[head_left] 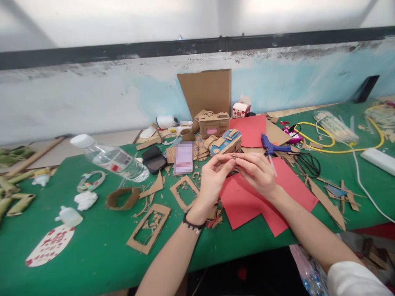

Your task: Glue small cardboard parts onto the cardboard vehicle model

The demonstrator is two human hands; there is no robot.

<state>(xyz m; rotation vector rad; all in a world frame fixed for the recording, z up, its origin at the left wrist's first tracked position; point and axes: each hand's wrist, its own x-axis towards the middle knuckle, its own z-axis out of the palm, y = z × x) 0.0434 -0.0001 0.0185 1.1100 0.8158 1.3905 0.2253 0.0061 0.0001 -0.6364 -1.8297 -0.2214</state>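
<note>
My left hand (215, 174) and my right hand (256, 170) meet fingertip to fingertip above the table. Both are closed in a pinch on one small brownish piece (234, 156), mostly hidden by the fingers, so its kind cannot be made out. Beneath my right hand lie red paper sheets (240, 205). Just beyond the hands sits a cardboard model with blue patches (226, 142), and behind it a cardboard box-shaped model (215, 124). A blue glue gun (274, 146) rests beyond my right hand. Left of my left hand is a cut-out cardboard frame (177, 191).
A tilted water bottle (114, 158), a phone (183, 157) and a black case (154, 159) are to the left. Another cardboard frame (135, 242) lies near the front edge. A yellow cable (339, 151) and a white power strip (379, 161) are at right. Cardboard scraps surround the hands.
</note>
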